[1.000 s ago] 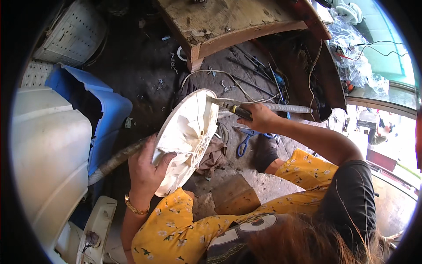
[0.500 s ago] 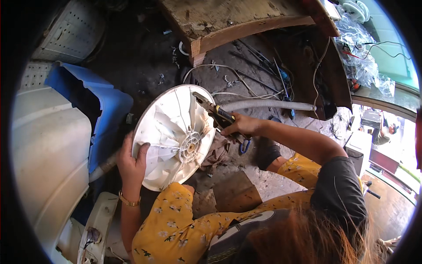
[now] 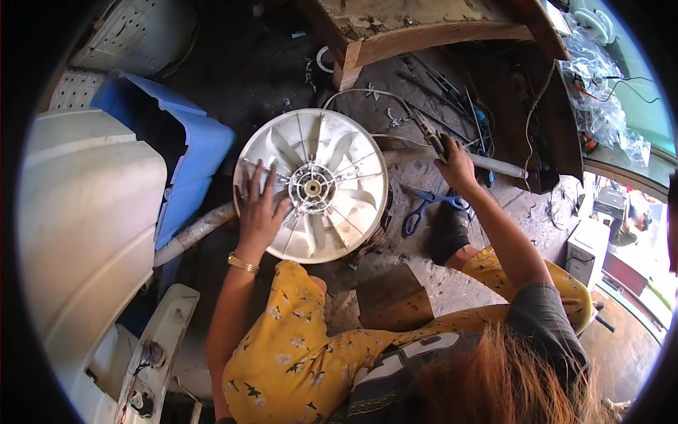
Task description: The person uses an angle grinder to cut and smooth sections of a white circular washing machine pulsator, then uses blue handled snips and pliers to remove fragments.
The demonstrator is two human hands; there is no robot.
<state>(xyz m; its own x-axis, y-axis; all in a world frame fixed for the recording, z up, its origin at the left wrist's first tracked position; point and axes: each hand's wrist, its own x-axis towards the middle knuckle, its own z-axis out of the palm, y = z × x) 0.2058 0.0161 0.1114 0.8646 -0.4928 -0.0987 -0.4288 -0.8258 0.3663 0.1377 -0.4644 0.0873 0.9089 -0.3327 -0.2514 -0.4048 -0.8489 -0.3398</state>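
Observation:
A round white plastic washing machine pulsator (image 3: 346,219), ribbed and dirty, faces up in front of me, with a square hole in its hub. On its left part my left hand (image 3: 260,215) rests with the fingers spread over the ribs; a gold bracelet circles that wrist. To the right of the disc, my right hand (image 3: 458,168) is closed round the handles of a pair of pliers (image 3: 429,134). Their jaws point up and left, apart from the disc. Blue-handled scissors (image 3: 415,213) lie on the floor below that hand.
A grey corrugated hose (image 3: 487,162) runs right from behind the disc. A worn wooden table (image 3: 438,32) stands at the far side. Left are a blue plastic housing (image 3: 201,145) and a large cream panel (image 3: 92,191). A brown block (image 3: 393,297) sits between my legs.
The pulsator has gone from tilted to lying flatter. My left hand has shifted from its rim onto its face. The pliers have left the rim and moved right with my right hand.

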